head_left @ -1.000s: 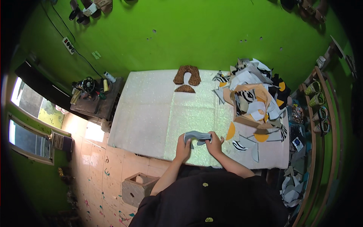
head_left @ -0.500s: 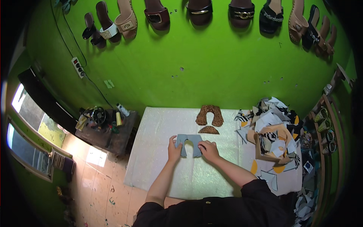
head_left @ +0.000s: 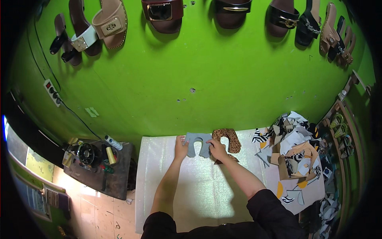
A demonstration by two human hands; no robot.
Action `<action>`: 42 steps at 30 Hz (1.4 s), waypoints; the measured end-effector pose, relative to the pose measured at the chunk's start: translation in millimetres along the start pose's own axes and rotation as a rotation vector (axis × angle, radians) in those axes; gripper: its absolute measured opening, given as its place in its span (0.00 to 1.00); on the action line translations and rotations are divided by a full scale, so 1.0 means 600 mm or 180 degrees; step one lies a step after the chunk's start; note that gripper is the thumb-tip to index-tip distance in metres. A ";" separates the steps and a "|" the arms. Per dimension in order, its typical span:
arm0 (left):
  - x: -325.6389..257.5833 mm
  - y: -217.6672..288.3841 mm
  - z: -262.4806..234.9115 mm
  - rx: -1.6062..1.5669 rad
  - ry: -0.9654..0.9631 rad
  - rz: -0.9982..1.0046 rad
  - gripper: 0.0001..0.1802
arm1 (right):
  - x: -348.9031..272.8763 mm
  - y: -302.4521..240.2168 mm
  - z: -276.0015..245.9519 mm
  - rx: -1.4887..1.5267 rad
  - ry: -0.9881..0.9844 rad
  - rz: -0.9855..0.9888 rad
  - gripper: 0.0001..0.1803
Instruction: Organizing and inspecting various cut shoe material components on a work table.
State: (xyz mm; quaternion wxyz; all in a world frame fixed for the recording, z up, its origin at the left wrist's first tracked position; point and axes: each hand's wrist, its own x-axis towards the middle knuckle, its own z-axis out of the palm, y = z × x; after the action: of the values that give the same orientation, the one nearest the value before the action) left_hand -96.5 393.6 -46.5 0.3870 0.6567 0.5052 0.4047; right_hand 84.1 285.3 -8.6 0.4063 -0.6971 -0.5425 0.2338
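From my remote seat I see both bare hands out over the far edge of the white table (head_left: 159,187), pressed onto a grey U-shaped cut piece (head_left: 197,142) that lies flat with its two legs pointing back toward the person. The left hand (head_left: 181,148) rests on the piece's left leg, fingers curled down against its edge with the thumb tucked near the inner curve — closed lightly on the material rather than spread wide. The right hand (head_left: 217,149) sits on the right leg, fingers bent and bunched over the corner; I cannot tell whether it pinches the piece or only presses it down. Just beside that hand, touching or nearly touching the grey piece, lies a leopard-print U-shaped piece (head_left: 227,137), and a small brown scrap (head_left: 223,160) peeks out under the right wrist. To the right the table carries a heap of offcuts (head_left: 292,149) (zebra-striped, tan, white and yellow bits all jumbled together), well apart from the hands. On the left, beyond the table's edge, a dark side bench (head_left: 115,175) holds a small motor (head_left: 84,153) and a couple of thread cones (head_left: 112,142). Above it all, sandals (head_left: 107,22) hang in a row on the green wall (head_left: 207,67) — a power strip (head_left: 52,91) is fixed at its left.
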 end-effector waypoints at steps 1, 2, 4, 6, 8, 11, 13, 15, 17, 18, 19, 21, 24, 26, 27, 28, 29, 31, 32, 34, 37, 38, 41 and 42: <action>0.007 -0.007 0.003 -0.0041 -0.0032 -0.0015 0.19 | 0.010 0.001 0.000 -0.0116 -0.0068 0.0148 0.14; 0.016 -0.020 0.001 -0.0076 0.0048 0.0018 0.19 | 0.020 0.000 0.004 -0.0219 -0.0140 0.0272 0.13; 0.019 -0.045 0.000 -0.0164 0.0205 -0.0141 0.19 | 0.032 0.003 0.019 -0.0275 -0.0061 0.0193 0.11; 0.021 -0.059 0.005 -0.0164 0.0222 -0.0169 0.18 | 0.046 0.014 0.036 -0.0219 0.0123 0.0044 0.08; 0.023 -0.061 0.008 -0.0140 0.0216 -0.0211 0.17 | 0.054 0.021 0.042 -0.0331 0.0061 0.0032 0.07; 0.015 -0.043 -0.001 0.0176 0.0036 -0.0016 0.14 | 0.057 0.022 0.043 -0.0425 -0.0103 0.0131 0.06; 0.007 -0.021 -0.006 0.1763 0.0236 0.0847 0.13 | 0.045 0.024 0.040 -0.2159 0.0352 -0.0487 0.07; 0.000 -0.003 -0.003 0.1943 0.0299 0.0729 0.12 | 0.039 0.023 0.036 -0.2461 0.0235 -0.0506 0.09; -0.010 0.012 0.002 0.2131 0.0388 0.0624 0.12 | 0.042 0.012 0.042 -0.2886 -0.0038 -0.0542 0.10; -0.020 0.016 0.002 0.1923 0.0609 0.0638 0.11 | 0.039 0.001 0.040 -0.2693 -0.0232 -0.0447 0.11; -0.031 0.021 0.002 0.1712 0.0834 0.0651 0.10 | 0.026 -0.006 0.032 -0.2664 -0.0199 -0.0417 0.11; -0.062 0.023 0.009 0.1394 0.1038 0.0736 0.09 | 0.005 -0.021 0.021 -0.1626 0.0159 -0.0794 0.13; -0.134 0.035 0.034 0.0928 0.1261 0.0738 0.09 | -0.057 -0.023 -0.016 -0.1055 0.0291 -0.0616 0.14; -0.195 0.061 0.064 0.0674 0.1096 0.0735 0.10 | -0.106 -0.013 -0.048 -0.0703 0.0599 -0.0472 0.13; -0.227 0.075 0.071 0.0601 0.0983 0.0767 0.10 | -0.129 -0.011 -0.061 -0.0675 0.0608 -0.0482 0.13; -0.262 0.090 0.080 0.0579 0.0837 0.0760 0.10 | -0.153 -0.009 -0.077 -0.0541 0.0661 -0.0424 0.12; -0.295 0.106 0.088 0.0544 0.0681 0.0774 0.11 | -0.178 -0.009 -0.099 -0.0414 0.0739 -0.0367 0.11; -0.357 0.111 0.091 0.0691 0.0284 0.0830 0.10 | -0.224 -0.004 -0.136 -0.0275 0.0854 -0.0411 0.10; -0.382 0.125 0.098 0.0673 0.0263 0.0879 0.10 | -0.247 0.003 -0.166 -0.0182 0.0992 -0.0412 0.09; -0.440 0.149 0.112 0.0743 0.0214 0.0916 0.10 | -0.294 0.018 -0.223 -0.0219 0.1089 -0.0399 0.09; -0.504 0.174 0.139 0.0792 0.0072 0.0730 0.10 | -0.364 0.042 -0.317 -0.0304 0.1378 -0.0365 0.07; -0.518 0.187 0.151 0.0764 0.0038 0.0726 0.10 | -0.384 0.055 -0.349 -0.0455 0.1482 -0.0392 0.07; -0.560 0.229 0.183 0.0833 -0.0040 0.0819 0.09 | -0.439 0.095 -0.438 -0.0773 0.1813 -0.0414 0.06; -0.567 0.238 0.202 0.0809 -0.0056 0.0842 0.09 | -0.456 0.110 -0.469 -0.0911 0.2023 -0.0444 0.07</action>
State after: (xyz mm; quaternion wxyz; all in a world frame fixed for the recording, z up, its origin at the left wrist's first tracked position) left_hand 10.4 22.2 -8.5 0.2487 0.7646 0.4581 0.3791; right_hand 254.5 -67.1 63.4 0.4679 -0.7462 -0.4626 -0.1014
